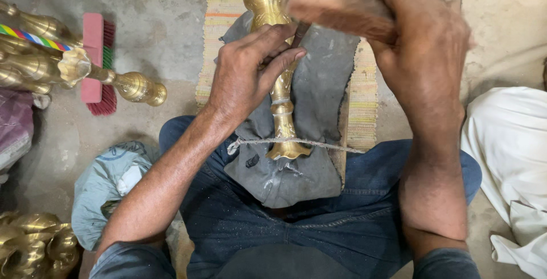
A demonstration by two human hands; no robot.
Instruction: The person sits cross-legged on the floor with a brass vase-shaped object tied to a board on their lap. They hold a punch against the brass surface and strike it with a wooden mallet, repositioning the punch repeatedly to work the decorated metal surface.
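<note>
- Here, in the middle of the frame, a brass stand point(283, 105) lies lengthwise on a grey cloth point(319, 91) over the person's lap, its flared base toward the top edge and its scalloped end near the knees.
- The cloth covers a wooden board point(342, 142), and a thin string point(319, 143) crosses the stand near its lower end.
- The left hand point(250, 71) rests on the stand's stem, fingers point(279, 61) pinched together around a thin dark tool point(299, 30) set against the brass.
- The right hand point(424, 45), upper right of centre, is clamped around a wooden block point(336, 8) held above the tool.
- A striped woven mat point(228, 5) lies under the cloth on the concrete floor point(154, 5).
- At upper left, more brass pieces point(62, 65) lie together, one wrapped with a multicoloured band, just beside a pink brush point(94, 57) with red bristles.
- Lower left shows a crumpled bag point(105, 185) and further brass pieces in the corner.
- A white cloth point(510, 142) sits along the right edge.
- The person wears blue jeans point(319, 233).
</note>
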